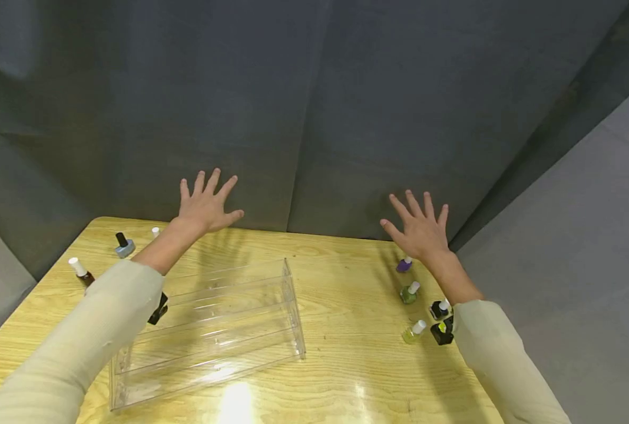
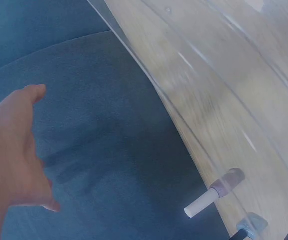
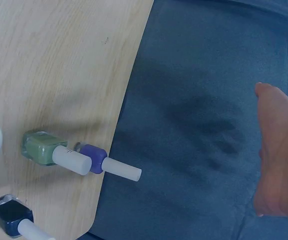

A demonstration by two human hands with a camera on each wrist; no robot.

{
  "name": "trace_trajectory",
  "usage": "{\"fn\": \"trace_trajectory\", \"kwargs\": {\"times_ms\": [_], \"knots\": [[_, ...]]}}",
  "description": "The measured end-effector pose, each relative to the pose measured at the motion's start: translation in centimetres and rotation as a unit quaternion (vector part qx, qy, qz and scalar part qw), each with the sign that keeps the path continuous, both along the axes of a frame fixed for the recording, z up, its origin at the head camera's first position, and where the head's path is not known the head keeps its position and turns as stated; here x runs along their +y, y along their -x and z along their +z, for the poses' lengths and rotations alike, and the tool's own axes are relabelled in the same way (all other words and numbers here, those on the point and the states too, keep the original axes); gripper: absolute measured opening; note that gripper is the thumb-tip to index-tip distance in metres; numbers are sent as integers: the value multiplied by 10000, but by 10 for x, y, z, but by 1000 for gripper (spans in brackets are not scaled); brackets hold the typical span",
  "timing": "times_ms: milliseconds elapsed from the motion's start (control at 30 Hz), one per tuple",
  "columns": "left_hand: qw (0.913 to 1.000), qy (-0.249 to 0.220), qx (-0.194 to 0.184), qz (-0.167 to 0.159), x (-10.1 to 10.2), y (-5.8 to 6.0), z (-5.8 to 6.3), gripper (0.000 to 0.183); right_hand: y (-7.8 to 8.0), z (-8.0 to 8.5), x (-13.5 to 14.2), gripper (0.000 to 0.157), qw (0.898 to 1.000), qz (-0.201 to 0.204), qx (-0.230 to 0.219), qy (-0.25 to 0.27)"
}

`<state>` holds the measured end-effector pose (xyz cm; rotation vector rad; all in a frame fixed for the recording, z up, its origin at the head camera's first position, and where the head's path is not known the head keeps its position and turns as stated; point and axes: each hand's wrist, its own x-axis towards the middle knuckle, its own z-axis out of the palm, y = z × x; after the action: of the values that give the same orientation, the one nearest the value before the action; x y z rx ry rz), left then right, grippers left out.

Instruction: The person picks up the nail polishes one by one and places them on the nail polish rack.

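Note:
Both hands reach out over the far side of the table with fingers spread, holding nothing. The left hand is raised beyond a clear tiered acrylic rack. Over the far right edge, the right hand is nearest to a purple nail polish bottle. A green nail polish bottle stands just nearer, with a yellow one and two dark ones, including a black bottle, close by. In the left wrist view the thumb and fingers stand apart from everything.
On the table's left side are a light blue nail polish bottle, a dark brown one and a white-capped one partly behind the left arm. A dark curtain hangs along the far table edge. Wood tabletop lies between rack and right-hand bottles.

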<state>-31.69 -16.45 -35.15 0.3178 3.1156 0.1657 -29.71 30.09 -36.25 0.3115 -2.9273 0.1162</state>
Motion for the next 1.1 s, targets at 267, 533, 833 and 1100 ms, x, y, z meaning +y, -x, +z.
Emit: {"fn": "trace_trajectory", "kwargs": {"times_ms": [267,533,833,1100], "knots": [[9998,-161,80,-109,-1,-5,1,85,1,-6,4,74,9998,58,163,31],[9978,-471,263,-389,-3,-20,-1,77,-6,-10,0,71,9999,81,-111,-26],[9952,-637,434,-611,-11,-39,-9,74,-15,-7,-12,69,9989,140,-448,-92],[9908,-633,855,-841,-20,-58,-18,71,-25,-16,-16,68,9988,293,-392,-97]]}}
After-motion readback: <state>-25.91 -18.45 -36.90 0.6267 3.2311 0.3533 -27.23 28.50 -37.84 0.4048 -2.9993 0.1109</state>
